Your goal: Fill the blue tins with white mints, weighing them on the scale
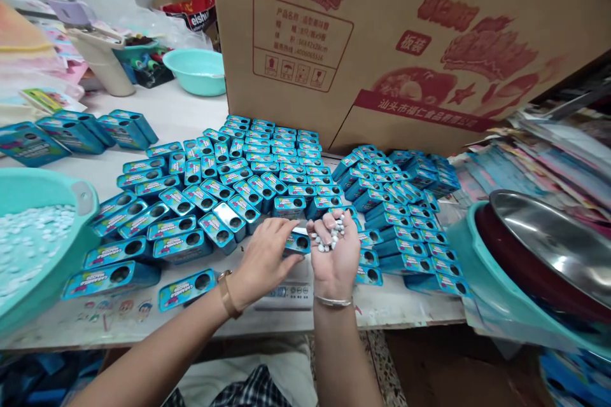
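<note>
My left hand (263, 259) grips a small blue tin (296, 242) with a round hole in its lid, held over a small digital scale (286, 292) at the table's near edge. My right hand (335, 252) is turned palm up beside it, fingers curled around a heap of small white candies (329, 235), right next to the tin's hole. Around both hands lie several identical blue tins (214, 203) in rows.
A teal basin (45, 187) of white candies stands at the left. A big cardboard box (405, 38) rises behind the tins. At the right a steel bowl (558, 241) rests in a teal basin (482, 280). A teal bowl (195, 70) sits at the back.
</note>
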Available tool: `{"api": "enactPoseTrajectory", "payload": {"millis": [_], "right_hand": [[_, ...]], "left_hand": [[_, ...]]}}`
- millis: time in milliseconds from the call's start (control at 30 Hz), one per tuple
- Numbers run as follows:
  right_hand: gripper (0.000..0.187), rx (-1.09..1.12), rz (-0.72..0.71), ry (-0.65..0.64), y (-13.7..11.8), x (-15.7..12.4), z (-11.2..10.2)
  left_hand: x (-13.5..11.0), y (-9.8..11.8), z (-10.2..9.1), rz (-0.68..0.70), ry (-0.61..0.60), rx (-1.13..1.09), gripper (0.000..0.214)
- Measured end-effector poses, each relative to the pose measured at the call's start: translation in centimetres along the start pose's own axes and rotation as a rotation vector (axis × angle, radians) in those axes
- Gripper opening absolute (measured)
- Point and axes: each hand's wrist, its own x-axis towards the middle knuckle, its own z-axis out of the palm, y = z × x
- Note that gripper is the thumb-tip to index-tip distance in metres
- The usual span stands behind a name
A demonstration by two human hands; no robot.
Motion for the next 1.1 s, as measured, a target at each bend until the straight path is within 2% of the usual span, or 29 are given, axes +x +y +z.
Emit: {"api": "enactPoseTrajectory", "payload": {"millis": [267, 500, 767, 833, 933, 1100], "right_hand": [[0.021, -0.099, -0.095, 0.028, 0.5, -0.1, -0.3], [0.021, -0.141, -0.114, 0.014, 0.5, -0.1, -0.4], [0.017, -0.025, -0.063, -0.001, 0.1, 0.1, -0.4], [0.017, 0.050, -0.005, -0.034, -0.7, 0.3, -0.8], [0.018, 0.152, 0.071, -0.110, -2.6, 0.7, -2.0], [0.016, 0.257, 0.012, -0.148, -6.3, 0.0, -3.8]], "left_hand": [[0.0, 0.3, 0.2, -0.021, -0.009, 0.002, 0.051], [-0.1, 0.1, 0.6, -0.028, -0.015, -0.024, 0.050], [-0.2, 0.1, 0.5, -0.029, -0.012, -0.043, 0.052], [-0.5, 0.2, -0.5, -0.007, -0.005, -0.053, 0.056], [-1.6, 0.4, -3.4, 0.019, 0.047, -0.034, 0.061], [-3.6, 0.6, -8.8, -0.107, 0.265, 0.070, 0.055]]}}
